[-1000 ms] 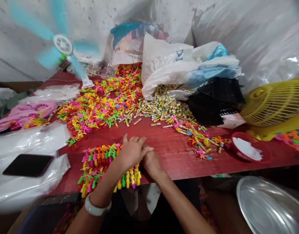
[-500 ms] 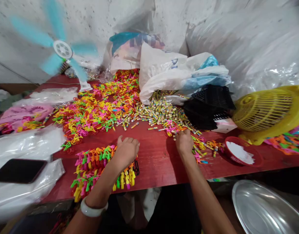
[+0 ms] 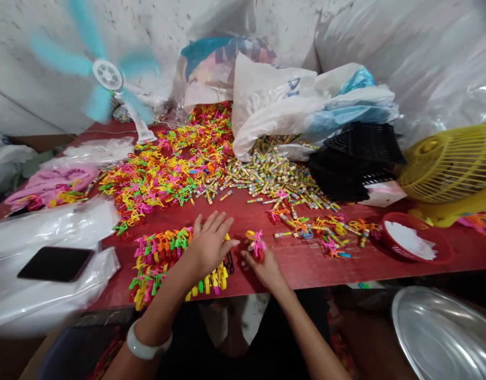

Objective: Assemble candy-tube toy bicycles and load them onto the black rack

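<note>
My left hand (image 3: pixel 211 245), with a white bangle on its wrist, has its fingers spread. It hovers over the right end of rows of small coloured plastic pieces (image 3: pixel 158 248), standing close together near the table's front edge; a black frame edge (image 3: pixel 229 262) shows beside it. My right hand (image 3: pixel 268 272) pinches several small plastic pieces (image 3: pixel 258 244), pink, yellow and red, just right of the left hand. Their exact shape is too small to tell. Further right lies a loose scatter of similar pieces (image 3: pixel 330 244) among short patterned sticks (image 3: pixel 282 234).
A heap of coloured plastic pieces (image 3: pixel 155 179) and a pile of patterned sticks (image 3: pixel 266 174) cover the red table's back. Around them are a teal fan (image 3: pixel 108 75), white sack (image 3: pixel 274 89), black baskets (image 3: pixel 357 153), yellow basket (image 3: pixel 452 163), red basket (image 3: pixel 444 253) and phone (image 3: pixel 56 263).
My right hand has come from the scatter at the right toward the left hand, now with plastic pieces in its fingers. My left hand's fingers have spread. The view has shifted slightly.
</note>
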A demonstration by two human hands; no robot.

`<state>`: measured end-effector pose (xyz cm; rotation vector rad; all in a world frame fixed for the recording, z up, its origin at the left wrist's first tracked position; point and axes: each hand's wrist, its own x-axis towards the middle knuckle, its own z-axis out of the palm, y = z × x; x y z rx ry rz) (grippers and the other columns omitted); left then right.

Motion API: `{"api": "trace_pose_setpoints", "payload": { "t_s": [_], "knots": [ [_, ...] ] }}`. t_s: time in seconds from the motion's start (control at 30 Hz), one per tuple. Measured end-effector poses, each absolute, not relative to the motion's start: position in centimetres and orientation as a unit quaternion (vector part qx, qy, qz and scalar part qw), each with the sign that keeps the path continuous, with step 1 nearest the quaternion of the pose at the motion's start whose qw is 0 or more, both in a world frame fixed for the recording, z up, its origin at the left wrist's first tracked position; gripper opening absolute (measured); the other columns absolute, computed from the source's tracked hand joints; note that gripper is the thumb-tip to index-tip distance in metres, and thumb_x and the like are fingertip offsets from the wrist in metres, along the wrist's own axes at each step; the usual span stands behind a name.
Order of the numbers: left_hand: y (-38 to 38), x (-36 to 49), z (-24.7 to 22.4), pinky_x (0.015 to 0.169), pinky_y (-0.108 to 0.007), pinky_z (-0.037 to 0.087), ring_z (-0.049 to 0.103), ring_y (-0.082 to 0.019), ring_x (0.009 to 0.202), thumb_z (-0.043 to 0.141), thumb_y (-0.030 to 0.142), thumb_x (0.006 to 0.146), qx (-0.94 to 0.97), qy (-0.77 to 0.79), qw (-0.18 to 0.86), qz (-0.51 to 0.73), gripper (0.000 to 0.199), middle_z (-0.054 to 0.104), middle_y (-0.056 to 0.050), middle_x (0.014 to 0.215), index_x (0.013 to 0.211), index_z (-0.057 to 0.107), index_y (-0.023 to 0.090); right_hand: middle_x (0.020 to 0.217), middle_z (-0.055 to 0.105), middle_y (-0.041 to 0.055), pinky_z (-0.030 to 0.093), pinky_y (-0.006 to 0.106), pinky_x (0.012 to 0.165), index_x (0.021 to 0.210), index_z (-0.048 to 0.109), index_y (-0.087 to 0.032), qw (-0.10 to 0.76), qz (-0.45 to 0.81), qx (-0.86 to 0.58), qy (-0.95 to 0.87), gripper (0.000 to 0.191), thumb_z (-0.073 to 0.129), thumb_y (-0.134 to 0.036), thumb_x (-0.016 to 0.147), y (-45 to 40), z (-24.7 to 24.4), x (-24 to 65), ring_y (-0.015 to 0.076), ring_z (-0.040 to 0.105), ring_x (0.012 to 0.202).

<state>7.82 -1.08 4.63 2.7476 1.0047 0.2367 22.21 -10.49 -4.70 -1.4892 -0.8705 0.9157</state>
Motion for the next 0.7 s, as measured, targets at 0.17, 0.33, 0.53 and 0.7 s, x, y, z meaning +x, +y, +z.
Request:
{"api": "trace_pose_setpoints", "payload": {
  "t_s": [0.17, 0.33, 0.53, 0.7],
  "knots": [
    [-2.0, 6.5, 4.0, 0.110, -0.061, 0.019, 0.026, -0.031, 0.141, 0.039, 0.042, 0.095, 0.935, 0.327, 0.066, 0.115, 0.049, 0.039, -0.014, 0.148, 0.139, 0.041, 0.021, 0.066, 0.066, 0.0007, 0.055, 0.032, 0.056, 0.088, 0.057, -0.020, 0.574, 0.457, -0.590, -0.337, 0.034, 0.068, -0.049, 0.074, -12.8, -4.6, 18.4, 0.0183, 0.064, 0.053],
    [-2.1, 6.4, 3.3, 0.109, -0.057, 0.022, 0.037, -0.028, 0.136, 0.035, 0.035, 0.097, 0.935, 0.326, 0.059, 0.122, 0.044, 0.044, -0.014, 0.145, 0.138, 0.043, 0.020, 0.074, 0.066, 0.0010, 0.047, 0.024, 0.040, 0.086, 0.062, -0.020, 0.574, 0.475, -0.564, -0.357, 0.015, 0.062, -0.034, 0.080, -12.5, -5.1, 16.9, 0.0108, 0.053, 0.040],
    [-2.1, 6.4, 3.5, 0.108, -0.055, 0.024, 0.039, -0.028, 0.135, 0.034, 0.037, 0.098, 0.935, 0.323, 0.057, 0.134, 0.043, 0.046, -0.013, 0.144, 0.137, 0.044, 0.022, 0.080, 0.059, 0.0043, 0.050, 0.026, 0.064, 0.079, 0.064, -0.020, 0.548, 0.240, -0.587, -0.545, 0.023, 0.046, -0.006, 0.075, -12.2, -5.0, 17.6, 0.0170, 0.060, 0.074],
    [-2.3, 6.4, 3.6, 0.107, -0.056, 0.026, 0.038, -0.029, 0.135, 0.035, 0.033, 0.097, 0.937, 0.319, 0.052, 0.134, 0.039, 0.047, -0.012, 0.143, 0.133, 0.050, 0.024, 0.075, 0.056, 0.0022, 0.046, 0.023, 0.058, 0.078, 0.061, -0.021, 0.520, 0.166, -0.581, -0.605, 0.021, 0.046, -0.007, 0.084, -13.0, -5.9, 17.5, 0.0149, 0.056, 0.068]
  ]
}}
